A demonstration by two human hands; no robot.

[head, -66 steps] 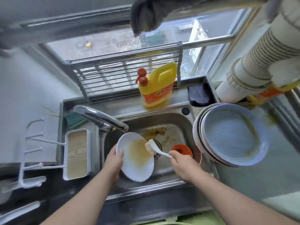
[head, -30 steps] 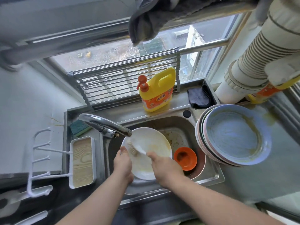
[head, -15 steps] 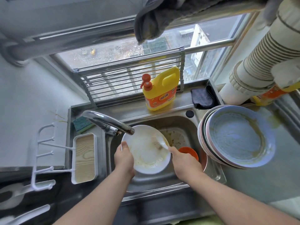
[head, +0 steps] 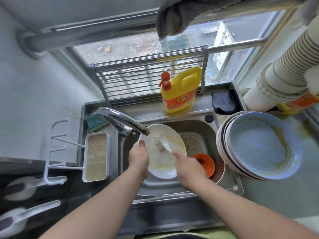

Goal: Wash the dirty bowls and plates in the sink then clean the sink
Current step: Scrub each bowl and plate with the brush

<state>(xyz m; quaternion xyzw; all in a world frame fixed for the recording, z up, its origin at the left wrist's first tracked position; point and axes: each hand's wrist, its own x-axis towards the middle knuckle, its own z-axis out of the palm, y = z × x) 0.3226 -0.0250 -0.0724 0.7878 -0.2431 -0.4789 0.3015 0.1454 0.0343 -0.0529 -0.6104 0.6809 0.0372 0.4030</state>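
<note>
Half a second ago the dish brush (head: 162,141) had its bristles at the far right of the white plate (head: 164,163); now the brush head lies nearer the plate's centre, just under the tap spout (head: 124,121), and the right hand (head: 189,168), gripping the brush handle, has shifted left over the plate; the left hand (head: 139,157) still grips the plate's left rim, thumb on the face, holding it tilted over the steel sink (head: 196,130); yellowish smears remain on the plate's near half.

The yellow detergent bottle (head: 180,90) with an orange pump stands on the far ledge; its orange label carries white characters too blurred to read; a second orange-and-yellow container (head: 300,102) at far right is equally illegible.

In the sink an orange bowl (head: 206,163) sits at the right, beside the right hand; food specks dot the basin floor; a stack of dirty plates (head: 259,145), the top one pale blue with a yellowish ring, leans on the sink's right edge and the grey surface (head: 276,200).

A green sponge (head: 96,121) lies at the sink's far left; a white wood-grain tray (head: 96,156) sits left of the basin; a dark cloth (head: 223,102) rests on the far right ledge; a metal rack (head: 148,78) stands against the window (head: 131,45); a ribbed white duct (head: 284,71) runs at the upper right.
</note>
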